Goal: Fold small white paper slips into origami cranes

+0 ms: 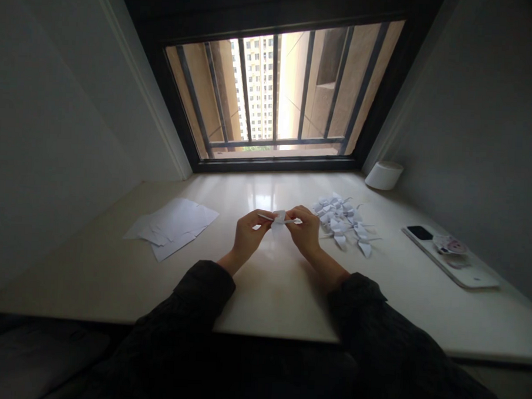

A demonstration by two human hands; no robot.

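A small folded paper (pixel 279 219) is held just above the pale table (pixel 266 293), in front of a barred window (pixel 279 88), pinched between the left hand (pixel 248 231) and the right hand (pixel 306 229). The fingers (pixel 258 220) of both hands are closed on its opposite ends, and thin points of paper are seen jutting out to either side. The step in hand is judged to be a late fold or a shaping pull, since the piece is already narrow and pointed. A steady grip on both ends and a light, even pull or crease would be called for next, as so small a piece could easily be torn or bent askew. A heap of folded paper figures (pixel 342 220) is laid just beside the right hand, and flat white sheets (pixel 172 226) are spread well to the left. A phone (pixel 455 260) and a white round container (pixel 384 174) are set farther right.
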